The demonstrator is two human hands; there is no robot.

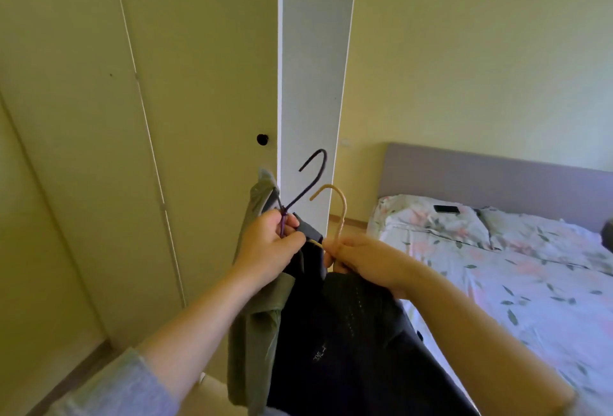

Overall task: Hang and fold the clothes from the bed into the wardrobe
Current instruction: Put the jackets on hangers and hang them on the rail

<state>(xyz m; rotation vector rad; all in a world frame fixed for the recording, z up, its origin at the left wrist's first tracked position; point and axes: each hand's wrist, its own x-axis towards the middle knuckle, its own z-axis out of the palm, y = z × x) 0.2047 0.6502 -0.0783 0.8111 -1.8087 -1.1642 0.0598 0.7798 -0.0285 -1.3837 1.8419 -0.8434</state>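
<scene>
L hand (270, 246) w/ dark hanger (303, 190)

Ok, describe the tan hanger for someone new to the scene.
Find the white wardrobe door at centre. Two hanger hooks stand before its lower part. The tan hanger is the lower, right one, held by the right hand; the dark hanger sits higher, left.

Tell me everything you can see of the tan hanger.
The tan hanger shows only its hook and neck: a thin rod, pale yellowish-brown, its surface looking wrapped or coated. The hook stands nearly upright and curves over to the left, in front of the white door edge. The right hand pinches its neck, and a dark garment hangs below, hiding its shoulders.
</scene>
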